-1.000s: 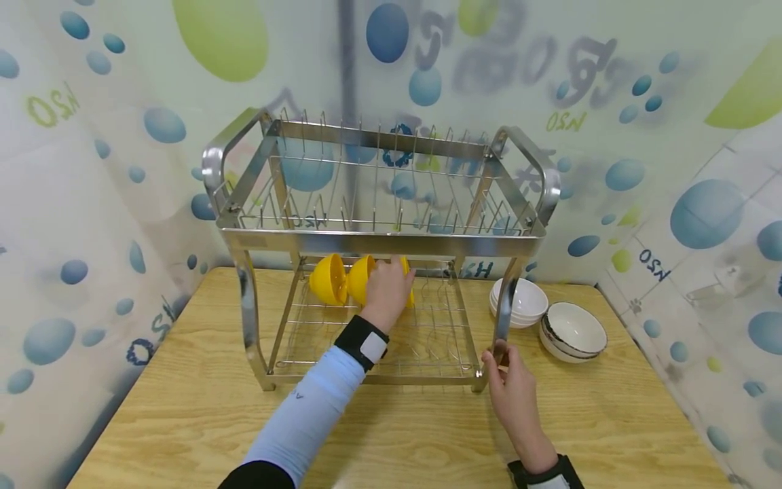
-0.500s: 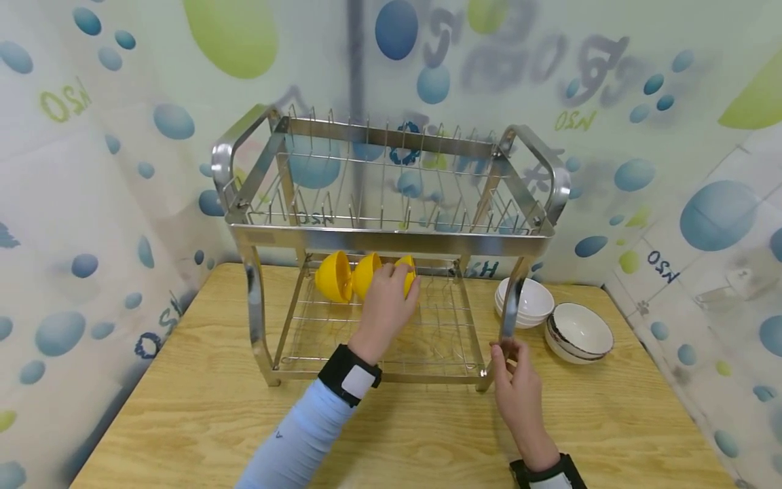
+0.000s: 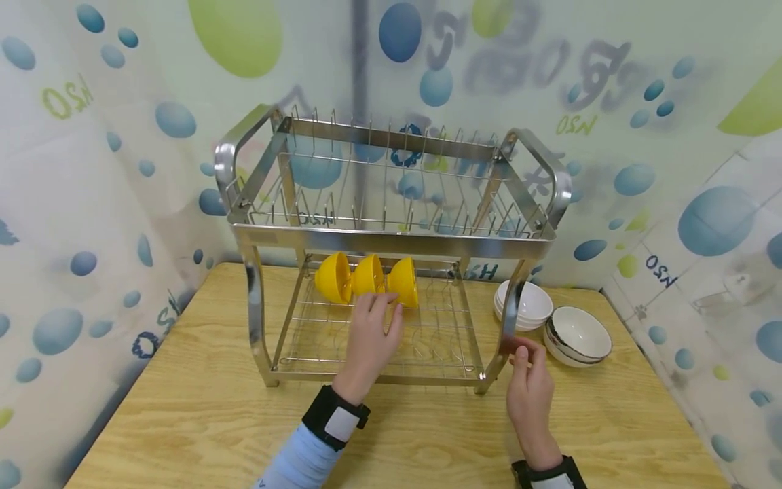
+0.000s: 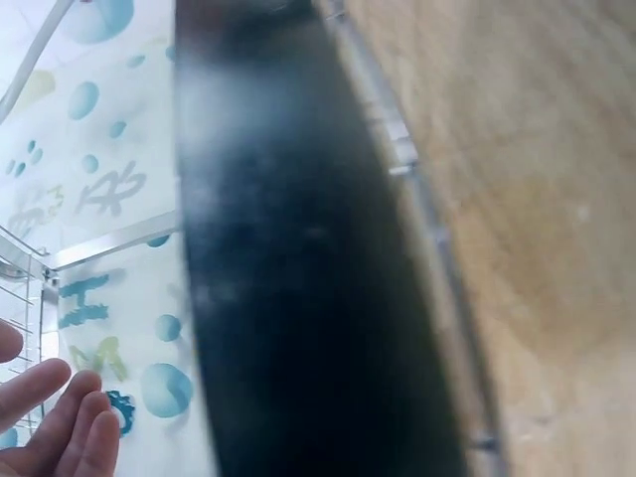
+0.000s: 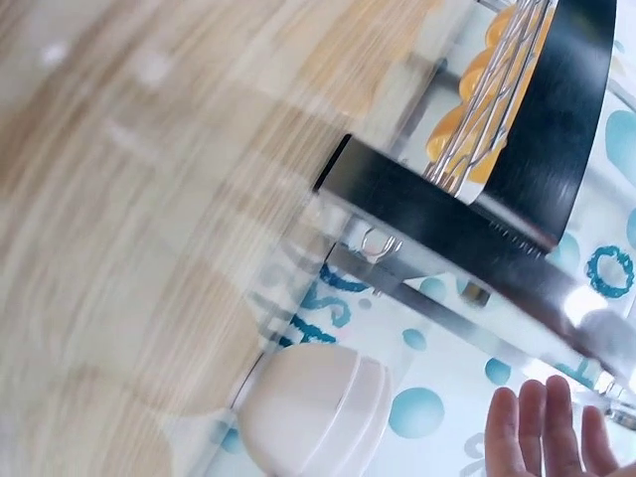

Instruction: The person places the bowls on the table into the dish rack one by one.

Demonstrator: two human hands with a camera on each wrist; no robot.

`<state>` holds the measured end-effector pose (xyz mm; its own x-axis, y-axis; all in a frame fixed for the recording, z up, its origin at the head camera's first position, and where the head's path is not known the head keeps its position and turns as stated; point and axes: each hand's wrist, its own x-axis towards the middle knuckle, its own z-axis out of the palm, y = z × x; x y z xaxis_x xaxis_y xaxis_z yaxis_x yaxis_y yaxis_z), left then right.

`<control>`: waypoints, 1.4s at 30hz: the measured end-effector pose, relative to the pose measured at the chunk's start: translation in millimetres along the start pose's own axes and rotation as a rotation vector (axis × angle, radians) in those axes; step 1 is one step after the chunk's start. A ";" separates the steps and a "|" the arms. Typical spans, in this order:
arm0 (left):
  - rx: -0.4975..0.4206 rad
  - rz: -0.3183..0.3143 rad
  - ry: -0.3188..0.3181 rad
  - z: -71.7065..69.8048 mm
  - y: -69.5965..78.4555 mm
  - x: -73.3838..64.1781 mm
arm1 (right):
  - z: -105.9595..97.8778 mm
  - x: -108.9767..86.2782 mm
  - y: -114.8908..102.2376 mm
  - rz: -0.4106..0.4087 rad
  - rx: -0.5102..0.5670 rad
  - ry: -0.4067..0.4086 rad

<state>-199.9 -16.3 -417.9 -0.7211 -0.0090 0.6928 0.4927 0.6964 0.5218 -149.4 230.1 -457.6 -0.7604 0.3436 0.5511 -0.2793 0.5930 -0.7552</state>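
Three yellow bowls (image 3: 402, 282) stand on their sides in a row on the lower tier of a two-tier metal dish rack (image 3: 391, 241). My left hand (image 3: 371, 339) is just in front of the rightmost one, fingers loosely bent and holding nothing; its fingertips overlap the bowl's lower edge, and touch cannot be told. In the left wrist view, the fingers (image 4: 79, 417) reach up from the bottom corner. Beside the rack's right front leg is my right hand (image 3: 530, 394), its fingers near or against the metal without gripping. Extended fingers (image 5: 532, 427) show in the right wrist view.
Right of the rack, a stack of white bowls (image 3: 533, 302) sits beside dark-rimmed white bowls (image 3: 580, 333) on the wooden table (image 3: 201, 421). The rack's upper tier has upright wire dividers (image 3: 385, 197). A patterned curtain (image 3: 110, 204) surrounds the table's back and sides.
My left hand has let go of the rightmost yellow bowl and drawn back toward me. My right hand has loosened from the rack leg and shifted slightly right.
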 end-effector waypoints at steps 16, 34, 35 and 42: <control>-0.002 -0.038 0.032 -8.5 -29.2 -29.0 | -10.8 6.6 12.5 0.105 -0.062 0.008; 0.007 -0.064 0.103 -31.9 -59.5 -30.7 | -26.7 20.3 32.2 0.158 -0.174 0.102; 0.005 -0.063 0.106 -32.8 -61.2 -30.7 | -27.7 20.9 33.5 0.163 -0.179 0.109; 0.038 -0.063 0.113 -39.9 -73.0 -30.3 | -36.9 26.0 42.9 0.209 -0.199 0.169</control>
<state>-194.6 -95.5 -457.1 -0.6894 -0.1331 0.7121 0.4275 0.7188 0.5483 -159.5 291.3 -462.5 -0.6769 0.5788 0.4548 0.0057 0.6219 -0.7831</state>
